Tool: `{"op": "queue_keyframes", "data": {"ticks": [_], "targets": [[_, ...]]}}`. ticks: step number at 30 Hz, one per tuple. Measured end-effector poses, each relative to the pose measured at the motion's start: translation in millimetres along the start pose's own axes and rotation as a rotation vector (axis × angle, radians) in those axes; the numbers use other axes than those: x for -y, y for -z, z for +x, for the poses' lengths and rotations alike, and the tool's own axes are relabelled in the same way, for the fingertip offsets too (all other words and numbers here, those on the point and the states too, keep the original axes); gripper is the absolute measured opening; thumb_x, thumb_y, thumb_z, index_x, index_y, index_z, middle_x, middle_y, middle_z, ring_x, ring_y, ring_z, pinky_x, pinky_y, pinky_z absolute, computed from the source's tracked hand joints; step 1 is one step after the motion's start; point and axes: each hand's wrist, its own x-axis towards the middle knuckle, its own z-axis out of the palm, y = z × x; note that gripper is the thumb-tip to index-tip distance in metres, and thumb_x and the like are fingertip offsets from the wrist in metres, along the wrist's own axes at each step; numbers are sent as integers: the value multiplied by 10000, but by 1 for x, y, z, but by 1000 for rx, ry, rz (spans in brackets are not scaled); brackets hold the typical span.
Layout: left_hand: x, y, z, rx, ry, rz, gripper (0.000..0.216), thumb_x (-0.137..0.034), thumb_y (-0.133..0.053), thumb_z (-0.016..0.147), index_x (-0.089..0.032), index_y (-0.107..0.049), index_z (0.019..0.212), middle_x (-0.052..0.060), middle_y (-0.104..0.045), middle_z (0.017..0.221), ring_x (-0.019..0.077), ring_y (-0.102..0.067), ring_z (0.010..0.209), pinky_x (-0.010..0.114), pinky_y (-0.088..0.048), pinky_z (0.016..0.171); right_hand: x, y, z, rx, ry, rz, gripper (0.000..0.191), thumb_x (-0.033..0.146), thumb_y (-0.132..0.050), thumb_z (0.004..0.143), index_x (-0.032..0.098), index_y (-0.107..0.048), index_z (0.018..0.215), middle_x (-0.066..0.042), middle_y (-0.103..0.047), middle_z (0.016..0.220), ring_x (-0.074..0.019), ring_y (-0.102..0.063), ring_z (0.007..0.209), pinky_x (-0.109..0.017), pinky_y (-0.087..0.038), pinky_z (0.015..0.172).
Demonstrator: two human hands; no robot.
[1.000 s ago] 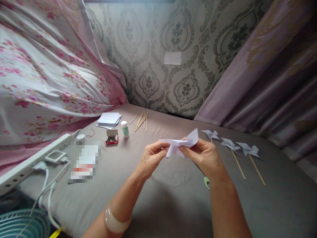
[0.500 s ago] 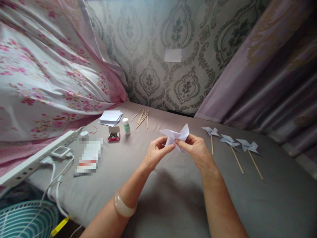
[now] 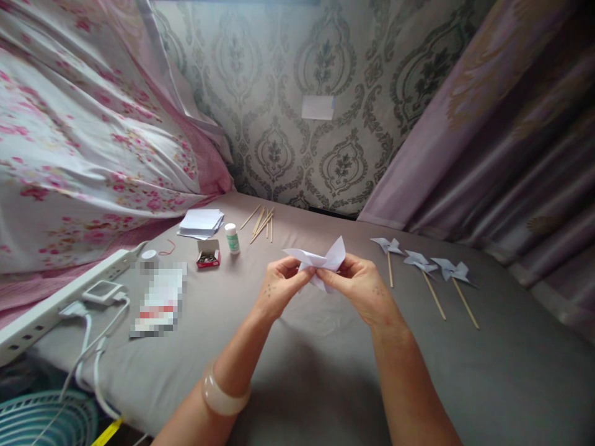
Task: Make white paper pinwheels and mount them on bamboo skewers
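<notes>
Left hand [image 3: 282, 282] and right hand [image 3: 359, 282] both clamped on a white paper pinwheel [image 3: 320, 259], thumbs together near its hub, other fingers behind the paper. It's held up over the grey sheet [image 3: 465, 384], in front of the body; no stick visible on it, and the thumbs cover the hub

Risks, as judged from here:
- thumb pressure off-centre could crease or tear the hub, since the paper looks thin
- lifting one thumb too early could let folded vane tips spring back
- uneven pull between hands could skew the vanes
- three stick-mounted pinwheels [image 3: 421, 261] lie to the right; a wide sweep of the right hand could flatten their blades
- sheet is soft, so a tug on it could tip the upright bottle or the small box

Containers:
- red cardboard box [image 3: 208, 262], flap raised, holds a heap of small dark metallic bits; maybe pins or clips, too small to tell
- white bottle [image 3: 231, 239] with green label, just beside the box, white cap on, contents not visible; a knock would likely topple it, but the cap should limit spillage

Loose stock: wooden sticks [image 3: 263, 225] scattered beyond the bottle, paper stack [image 3: 201, 223] left of them, both well apart from the hands
</notes>
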Motion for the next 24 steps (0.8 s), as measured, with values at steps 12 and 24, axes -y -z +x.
{"op": "queue_keyframes", "data": {"ticks": [12, 24], "targets": [[17, -21, 4, -20, -67, -175, 297, -327, -850, 590, -168, -750, 820, 44, -724, 765, 155, -634, 720, 277, -494, 723, 14, 10, -4, -29, 42, -65, 267, 367, -770, 641, 164, -721, 808, -21, -704, 732, -137, -598, 621, -260, -472, 588], [24, -23, -2, 11, 8, -200, 344, -416, -843, 594, -144, -707, 755, 25, -643, 681, 105, -504, 599, 249, -397, 568, 14, 16, -9, -35, 42, -147, 350, 451, -812, 613, 181, -750, 827, -66, -749, 760, -204, -673, 650, -280, -525, 576]]}}
